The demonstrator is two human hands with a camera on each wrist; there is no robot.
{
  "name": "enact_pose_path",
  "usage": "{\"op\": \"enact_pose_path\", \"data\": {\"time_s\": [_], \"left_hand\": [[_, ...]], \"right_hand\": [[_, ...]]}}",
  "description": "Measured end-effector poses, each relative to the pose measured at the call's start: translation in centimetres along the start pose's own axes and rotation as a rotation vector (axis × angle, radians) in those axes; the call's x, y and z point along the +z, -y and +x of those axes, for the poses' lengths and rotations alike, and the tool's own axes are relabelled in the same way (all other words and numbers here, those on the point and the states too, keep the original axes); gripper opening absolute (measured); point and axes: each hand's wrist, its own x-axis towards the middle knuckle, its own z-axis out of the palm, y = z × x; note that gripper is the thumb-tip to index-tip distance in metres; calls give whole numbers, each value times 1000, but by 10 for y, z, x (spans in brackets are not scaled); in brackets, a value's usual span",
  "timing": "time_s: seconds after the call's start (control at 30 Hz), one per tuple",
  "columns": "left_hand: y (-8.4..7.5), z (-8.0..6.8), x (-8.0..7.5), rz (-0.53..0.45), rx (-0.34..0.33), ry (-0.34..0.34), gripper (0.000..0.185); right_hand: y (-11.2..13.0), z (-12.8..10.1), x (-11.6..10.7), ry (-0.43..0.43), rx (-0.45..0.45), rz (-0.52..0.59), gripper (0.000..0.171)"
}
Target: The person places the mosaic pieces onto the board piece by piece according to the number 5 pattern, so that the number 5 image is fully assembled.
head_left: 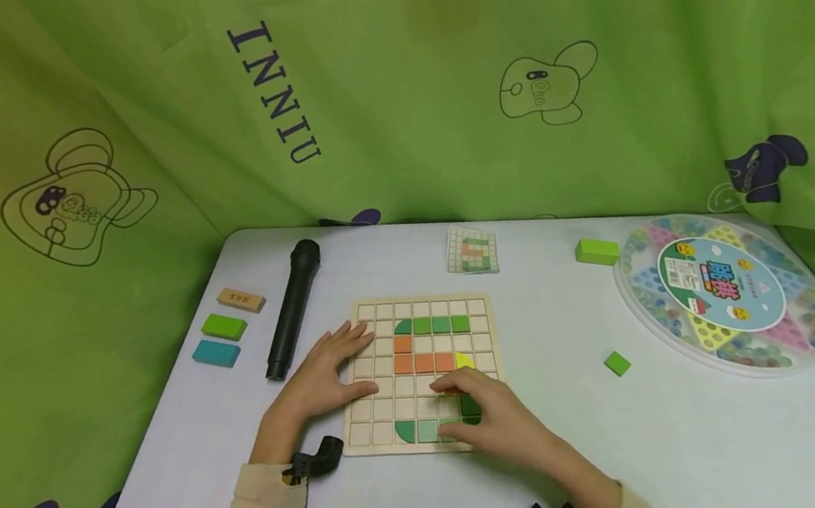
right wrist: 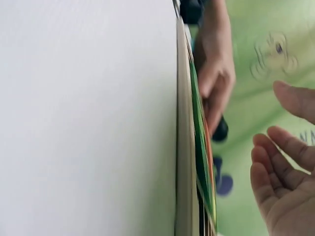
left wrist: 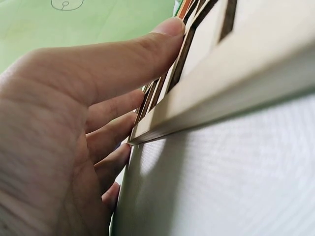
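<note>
A wooden grid board (head_left: 382, 409) lies in the middle of the table, its cells partly filled with coloured tiles. Green tiles (head_left: 442, 325) run along an upper row, orange tiles (head_left: 424, 363) lie below them, and a yellow piece (head_left: 463, 361) ends that row. Along the bottom are a green quarter-round tile (head_left: 405, 431) and pale green squares (head_left: 428, 430); a dark green tile (head_left: 470, 408) is partly covered. My left hand (head_left: 319, 377) rests on the board's left edge, fingers spread. Over its lower right, my right hand (head_left: 506, 423) hovers with thumb and fingers apart, nothing between them (right wrist: 290, 172).
A pattern card (head_left: 471, 249) lies behind the board. To the right are a loose green square tile (head_left: 617, 363), a green block (head_left: 596, 252) and a round marble-game case (head_left: 728, 355). On the left lie a black microphone (head_left: 295, 309) and tan, green and blue blocks (head_left: 216, 354).
</note>
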Motion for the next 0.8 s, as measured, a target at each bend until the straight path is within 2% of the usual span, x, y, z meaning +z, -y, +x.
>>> {"op": "enact_pose_path", "data": {"time_s": [0.1, 0.27, 0.53, 0.63, 0.8], "left_hand": [[0, 0, 0, 2, 1, 3, 80], [1, -1, 1, 12, 4, 1, 80], [0, -1, 0, 18, 4, 3, 80], [0, -1, 0, 24, -1, 4, 80], [0, -1, 0, 31, -10, 8, 80]], "right_hand": [[-12, -10, -18, -50, -9, -17, 46], [-38, -31, -54, -174, 15, -122, 48], [-76, -68, -111, -319, 159, -209, 46], [-90, -80, -126, -345, 244, -247, 47], [-110, -88, -138, -324, 337, -367, 46]]}}
